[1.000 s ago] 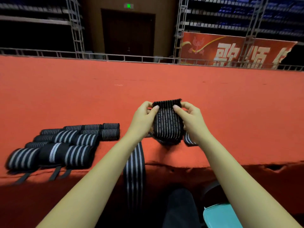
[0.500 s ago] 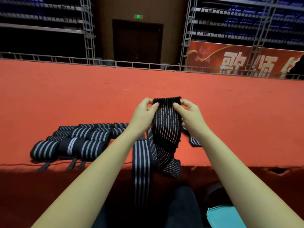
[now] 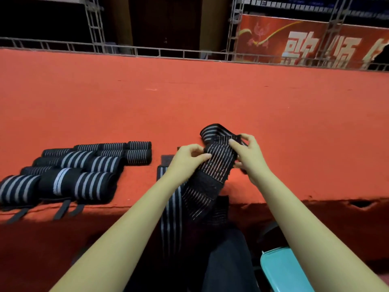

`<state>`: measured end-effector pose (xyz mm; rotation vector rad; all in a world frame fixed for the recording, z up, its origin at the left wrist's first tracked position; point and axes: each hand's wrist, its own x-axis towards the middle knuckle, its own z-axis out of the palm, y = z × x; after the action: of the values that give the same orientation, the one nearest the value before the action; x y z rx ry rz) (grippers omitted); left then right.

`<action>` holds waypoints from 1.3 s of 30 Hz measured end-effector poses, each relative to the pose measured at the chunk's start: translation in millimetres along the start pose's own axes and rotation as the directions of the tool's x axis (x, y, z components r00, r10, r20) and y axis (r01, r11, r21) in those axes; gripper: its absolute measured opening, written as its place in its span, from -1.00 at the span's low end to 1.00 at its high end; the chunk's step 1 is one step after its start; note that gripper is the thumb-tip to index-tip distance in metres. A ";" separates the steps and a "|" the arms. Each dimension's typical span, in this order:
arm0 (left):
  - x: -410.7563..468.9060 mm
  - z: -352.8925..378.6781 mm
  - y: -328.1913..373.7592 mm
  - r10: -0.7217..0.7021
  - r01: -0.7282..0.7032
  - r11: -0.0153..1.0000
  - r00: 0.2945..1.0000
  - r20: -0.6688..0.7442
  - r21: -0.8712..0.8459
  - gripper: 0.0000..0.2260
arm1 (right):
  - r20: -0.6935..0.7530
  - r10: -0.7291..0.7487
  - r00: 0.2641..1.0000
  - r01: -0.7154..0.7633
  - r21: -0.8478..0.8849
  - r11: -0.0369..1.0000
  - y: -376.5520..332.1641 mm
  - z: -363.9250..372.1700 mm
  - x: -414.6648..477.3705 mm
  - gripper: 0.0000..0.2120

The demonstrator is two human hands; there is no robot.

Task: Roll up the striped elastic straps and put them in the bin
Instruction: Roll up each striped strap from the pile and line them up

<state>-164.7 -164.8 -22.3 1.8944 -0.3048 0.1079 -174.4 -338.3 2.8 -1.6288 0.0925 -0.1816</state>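
Observation:
A black elastic strap with thin pale stripes [image 3: 212, 178] stretches from the red carpeted ledge down over its front edge. My left hand [image 3: 189, 158] pinches its left side and my right hand [image 3: 249, 153] pinches its right side near the top, where the end is folded over. A second strap with wider grey stripes [image 3: 171, 216] hangs over the ledge under my left forearm. Several rolled striped straps [image 3: 73, 171] lie in rows on the ledge to the left. No bin can be clearly made out.
The red carpeted platform [image 3: 210, 98] reaches back to a metal railing [image 3: 168, 52]. A torn hole [image 3: 361, 204] shows in the front edge at right. A teal object [image 3: 282, 270] sits at the lower right, beside my dark-clothed knee [image 3: 227, 260].
The strap was held up by its top edge; now both hands have lowered it toward the ledge and its top end is folded over. The view has tilted down.

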 end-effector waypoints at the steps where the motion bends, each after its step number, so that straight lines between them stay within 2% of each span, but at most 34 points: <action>1: 9.0 5.0 -3.0 -0.007 0.007 1.000 1.000 -0.023 0.006 -0.89 | 0.041 0.010 0.999 -0.012 0.036 0.999 5.6 -2.9 1.1 -0.51; 3: 29.3 16.4 -9.0 -0.006 0.006 1.000 0.998 -0.069 0.005 -0.91 | 0.137 0.014 0.990 -0.018 0.032 0.999 18.6 -10.3 3.7 -0.32; 4: 39.4 21.9 -10.3 0.001 0.000 1.000 0.996 -0.094 0.009 -0.89 | 0.191 0.016 0.982 -0.016 0.001 1.000 24.2 -13.8 3.7 -0.29; 7: 63.4 37.3 -8.2 0.007 -0.006 1.000 0.992 -0.124 0.011 -0.86 | 0.312 0.038 0.949 -0.024 -0.048 0.999 40.6 -18.4 6.1 -0.39; 10: 74.3 45.6 -8.9 -0.034 0.035 0.999 0.999 -0.024 0.036 -0.81 | 0.190 0.028 0.981 -0.028 -0.003 1.000 53.1 -19.7 17.6 -0.53; 12: 71.5 43.9 -15.8 -0.103 0.101 0.995 0.992 0.073 0.026 -0.75 | 0.044 0.004 0.999 -0.001 -0.077 0.997 60.8 -24.1 31.6 -0.66; 15: 64.0 33.6 -37.7 -0.170 0.158 0.984 0.966 0.195 0.076 -0.72 | -0.150 -0.022 0.988 -0.013 -0.226 0.974 79.5 -33.7 52.8 -0.64; 17: 61.4 25.6 -56.2 -0.218 0.168 0.964 0.943 0.253 0.205 -0.72 | -0.174 -0.015 0.985 -0.043 -0.326 0.945 91.0 -37.8 63.0 -0.57; 19: 56.8 20.2 -69.8 -0.281 0.195 0.940 0.909 0.309 0.280 -0.70 | -0.124 0.017 0.992 -0.065 -0.395 0.917 95.1 -34.9 66.2 -0.54; 22: 48.8 18.1 -79.8 -0.279 0.218 0.952 0.905 0.321 0.214 -0.69 | -0.076 0.039 0.996 -0.078 -0.621 0.780 96.9 -27.8 58.9 -0.53; 24: 47.4 20.2 -82.2 -0.253 0.209 0.962 0.924 0.286 0.176 -0.77 | -0.100 -0.033 0.994 -0.053 -0.742 0.668 91.3 -23.3 50.2 -0.56; 26: 49.0 23.2 -81.9 -0.240 0.205 0.965 0.941 0.240 0.161 -0.83 | -0.068 -0.139 0.988 0.048 -0.718 0.695 79.7 -21.2 41.5 -0.66; 28: 49.7 24.9 -79.4 -0.232 0.206 0.968 0.952 0.199 0.144 -0.80 | 0.107 -0.192 0.976 0.218 -0.570 0.792 69.2 -22.1 37.0 -0.80; 29: 49.7 25.4 -77.7 -0.227 0.203 0.969 0.956 0.186 0.139 -0.77 | 0.234 -0.163 0.958 0.259 -0.476 0.840 63.9 -22.6 35.7 -0.84; 31: 48.7 25.4 -75.7 -0.224 0.204 0.971 0.958 0.180 0.123 -0.75 | 0.450 0.002 0.893 0.166 -0.334 0.928 57.0 -22.4 32.1 -0.81; 32: 47.8 25.1 -75.6 -0.227 0.209 0.972 0.957 0.180 0.110 -0.75 | 0.506 0.071 0.860 0.107 -0.314 0.943 56.8 -22.0 31.2 -0.77; 35: 46.4 24.5 -78.1 -0.216 0.206 0.975 0.964 0.152 0.080 -0.76 | 0.569 0.122 0.813 0.052 -0.280 0.959 61.4 -19.5 32.0 -0.73; 37: 44.7 22.4 -76.3 -0.199 0.189 0.977 0.974 0.105 0.096 -0.72 | 0.566 0.093 0.819 0.075 -0.267 0.961 63.9 -17.6 33.7 -0.74; 39: 40.3 18.6 -69.6 -0.195 0.195 0.981 0.978 0.077 0.018 -0.66 | 0.522 0.063 0.851 0.083 -0.251 0.964 66.9 -16.2 36.1 -0.77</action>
<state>-109.0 -167.0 -83.3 1.9315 -0.1697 -0.0969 -138.3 -364.9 -60.7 -1.8949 -0.3294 0.2892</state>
